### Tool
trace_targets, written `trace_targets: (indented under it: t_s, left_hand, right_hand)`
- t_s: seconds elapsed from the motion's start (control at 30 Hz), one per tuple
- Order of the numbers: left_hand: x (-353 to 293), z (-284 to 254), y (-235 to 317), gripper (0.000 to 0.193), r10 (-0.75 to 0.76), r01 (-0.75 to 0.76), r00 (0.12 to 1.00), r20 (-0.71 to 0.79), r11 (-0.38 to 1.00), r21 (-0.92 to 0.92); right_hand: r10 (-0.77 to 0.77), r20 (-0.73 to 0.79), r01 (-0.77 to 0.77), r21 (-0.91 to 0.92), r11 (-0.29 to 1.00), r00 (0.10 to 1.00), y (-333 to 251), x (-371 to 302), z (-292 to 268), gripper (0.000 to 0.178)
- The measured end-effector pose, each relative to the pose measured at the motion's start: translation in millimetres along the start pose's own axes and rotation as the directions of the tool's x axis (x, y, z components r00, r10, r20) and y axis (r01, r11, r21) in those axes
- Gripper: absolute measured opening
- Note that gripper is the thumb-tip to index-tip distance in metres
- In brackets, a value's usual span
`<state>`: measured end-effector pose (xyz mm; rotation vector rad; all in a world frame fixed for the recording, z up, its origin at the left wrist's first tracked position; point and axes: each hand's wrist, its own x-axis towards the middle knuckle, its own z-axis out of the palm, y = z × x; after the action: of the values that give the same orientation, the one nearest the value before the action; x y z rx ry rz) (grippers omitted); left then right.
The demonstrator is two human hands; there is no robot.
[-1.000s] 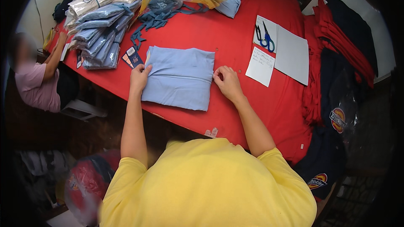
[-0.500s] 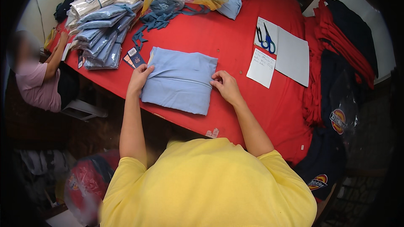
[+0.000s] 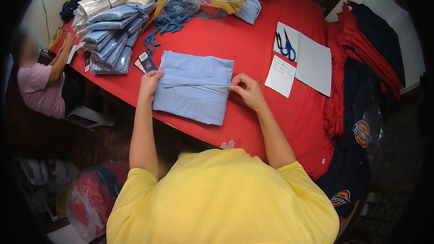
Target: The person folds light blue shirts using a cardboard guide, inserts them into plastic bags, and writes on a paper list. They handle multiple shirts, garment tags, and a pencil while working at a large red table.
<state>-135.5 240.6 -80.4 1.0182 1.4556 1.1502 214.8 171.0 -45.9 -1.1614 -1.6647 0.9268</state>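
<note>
A light blue folded garment [image 3: 192, 101] lies flat on the red-covered table [image 3: 212, 31] in front of me. Its left edge is pinched by my left hand [image 3: 150, 82], thumb on top. At the opposite side my right hand [image 3: 247, 91] grips a bit of the cloth between thumb and fingers and pulls it outward. A taut crease runs across the garment between the two hands. Dark blue tags with orange parts [image 3: 145, 63] lie just beyond my left hand, beside the garment's corner.
Bagged folded garments [image 3: 110, 54] are stacked at the far left, near dark blue fabric ties [image 3: 169, 25]. Blue-handled scissors [image 3: 287, 47] rest on papers [image 3: 314, 65] to the right. Red and navy clothes [image 3: 357, 63] line the right edge. Another person [image 3: 40, 86] sits at the left.
My right hand has shifted slightly right, drawing out the garment's edge. The crease across the cloth is straighter and tighter. My left hand stays at the left edge.
</note>
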Motion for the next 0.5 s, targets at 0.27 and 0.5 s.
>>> trace_targets:
  t_s: [0.27, 0.5]
  left_hand:
    - [-2, -2, -5, 0.021, 0.01, -0.019, 0.997, -0.077, 0.992, -0.123]
    - [-7, -12, -7, 0.024, 0.054, -0.054, 0.999, 0.0, 0.995, -0.087]
  right_hand:
    - [-0.163, -0.096, 0.118, -0.363, 0.924, 0.982, -11, -36, 38, 0.015]
    - [0.125, -0.043, -0.131, -0.196, 0.972, 0.991, -9, -32, 33, 0.021]
